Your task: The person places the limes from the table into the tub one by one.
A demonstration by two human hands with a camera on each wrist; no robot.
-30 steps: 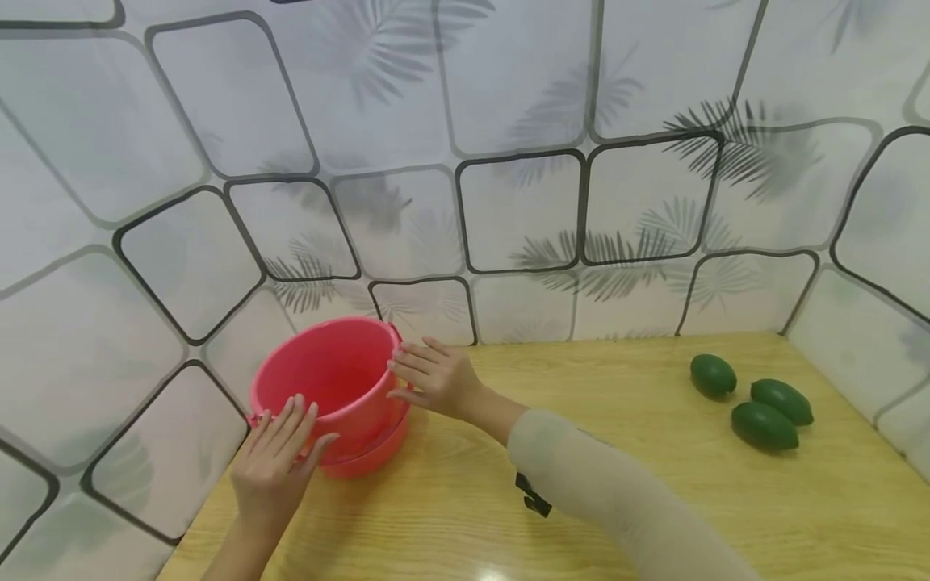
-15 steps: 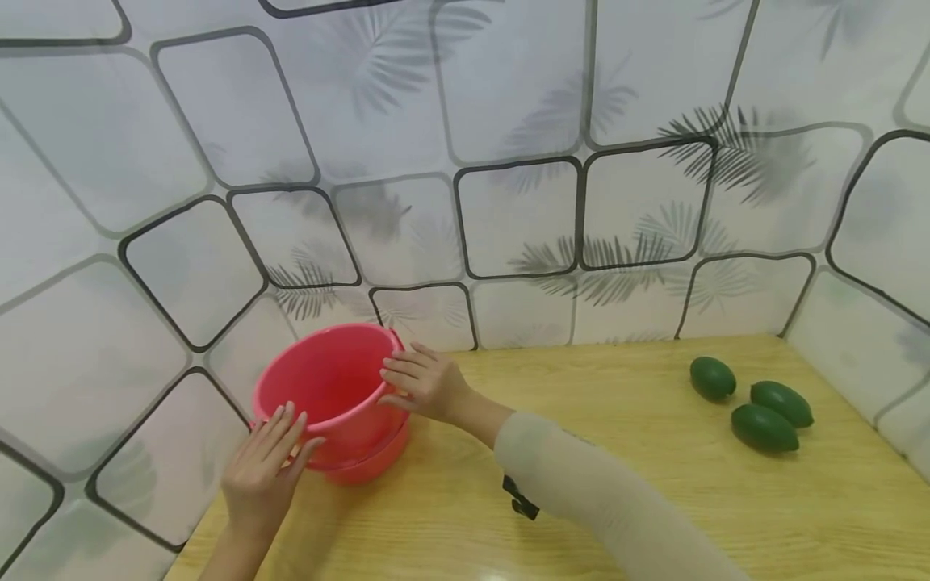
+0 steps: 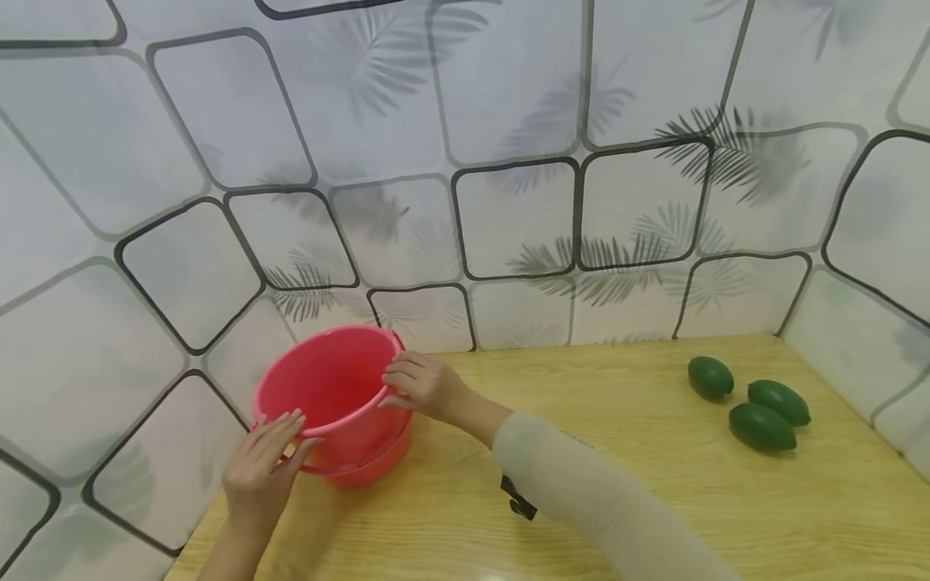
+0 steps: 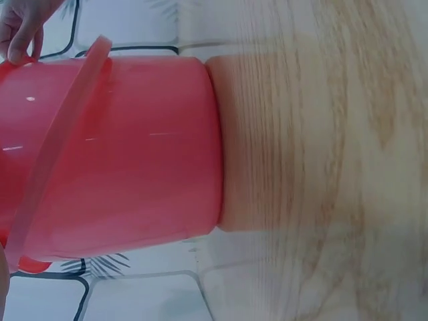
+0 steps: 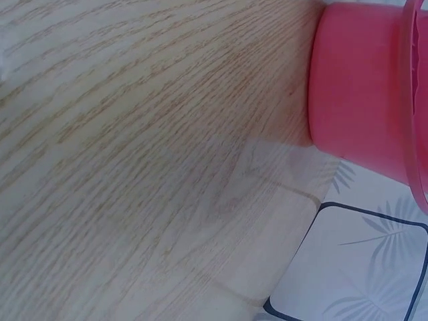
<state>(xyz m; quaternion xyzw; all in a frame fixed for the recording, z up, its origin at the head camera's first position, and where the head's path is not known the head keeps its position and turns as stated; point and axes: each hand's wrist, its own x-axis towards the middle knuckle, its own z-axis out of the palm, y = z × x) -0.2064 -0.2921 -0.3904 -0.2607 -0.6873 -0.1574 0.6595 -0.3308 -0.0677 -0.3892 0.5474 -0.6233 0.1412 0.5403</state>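
A pink plastic bucket stands upright on the wooden table at the left, close to the wall covering. My left hand grips its near-left rim, fingers over the edge and thumb along the outside. On the opposite side of the rim, my right hand holds on with fingers bent over the edge and thumb below. The bucket's handle hangs down across the outer wall in the left wrist view. That view also catches my right hand at the rim. The right wrist view shows the bucket's lower wall.
Several dark green, lemon-shaped things lie together at the right of the table. Patterned wall covering rises behind the table and on both sides. A black strap shows under my right sleeve.
My fingers have gone from straight and raised at the rim to bent down over it on both sides. The bucket stays in its place; the head view has shifted slightly.
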